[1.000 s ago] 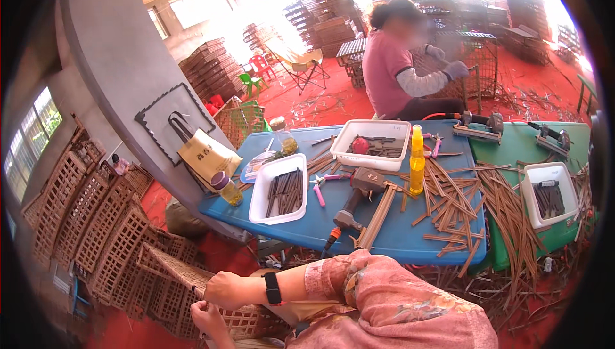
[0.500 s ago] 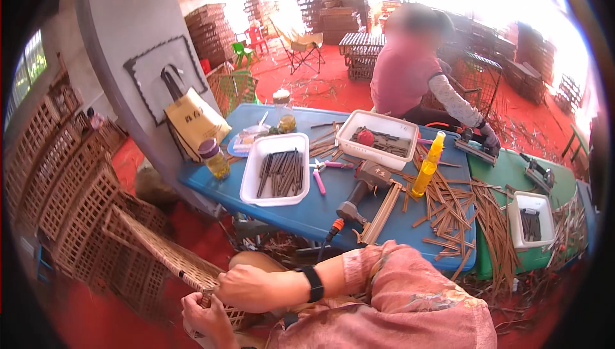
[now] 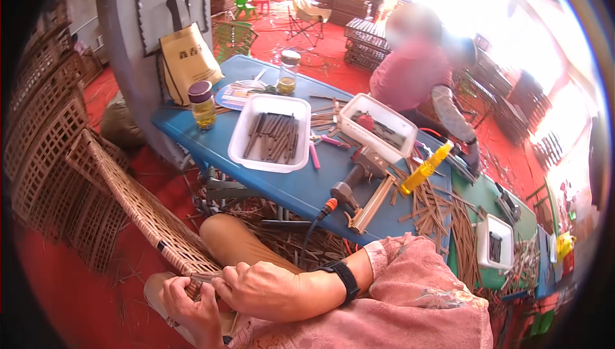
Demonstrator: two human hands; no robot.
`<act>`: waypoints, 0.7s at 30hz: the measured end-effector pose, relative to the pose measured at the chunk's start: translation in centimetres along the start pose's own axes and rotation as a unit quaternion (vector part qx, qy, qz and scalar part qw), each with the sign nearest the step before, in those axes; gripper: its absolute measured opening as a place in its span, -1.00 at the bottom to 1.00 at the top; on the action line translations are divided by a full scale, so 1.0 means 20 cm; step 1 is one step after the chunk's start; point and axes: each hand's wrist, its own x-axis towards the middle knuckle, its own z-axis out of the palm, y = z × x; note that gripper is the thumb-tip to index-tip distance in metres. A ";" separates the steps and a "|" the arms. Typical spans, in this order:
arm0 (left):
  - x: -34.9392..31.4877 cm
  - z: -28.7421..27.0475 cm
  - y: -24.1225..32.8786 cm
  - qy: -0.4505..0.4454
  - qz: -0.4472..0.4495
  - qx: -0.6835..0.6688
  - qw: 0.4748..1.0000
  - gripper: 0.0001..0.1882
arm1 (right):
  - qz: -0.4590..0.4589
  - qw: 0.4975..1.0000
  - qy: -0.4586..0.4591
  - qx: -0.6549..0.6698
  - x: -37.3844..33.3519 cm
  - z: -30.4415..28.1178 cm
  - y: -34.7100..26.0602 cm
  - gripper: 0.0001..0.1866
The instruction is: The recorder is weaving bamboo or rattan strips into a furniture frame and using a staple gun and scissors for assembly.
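Left of the blue table [image 3: 214,146], a woven piece [image 3: 131,202] is slanting from the far left to its near end beside the person's bent knee [image 3: 234,240], its tan-brown strips crossing around small open gaps and a dark band marking its thicker left edge. The left hand [image 3: 190,304] is holding that near end between narrowly bent fingers; the right hand [image 3: 259,290] is lying just beside it, fingers curling inward, though whether they are gripping anything I cannot tell. Browner lattice panels [image 3: 48,134] are standing farther left.
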 end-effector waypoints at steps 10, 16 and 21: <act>-0.01 -0.04 -0.11 -0.060 -0.021 -0.008 0.998 -0.76 | 0.008 0.999 -0.015 0.035 0.05 0.00 0.00 -0.80; 0.12 0.09 -0.13 -0.020 0.037 -0.082 0.996 -0.74 | 0.041 0.985 -0.092 0.140 0.10 -0.07 0.16 -0.74; 0.08 0.08 -0.14 0.020 -0.022 -0.070 0.997 -0.67 | 0.079 0.981 -0.084 0.155 0.18 -0.10 0.11 -0.63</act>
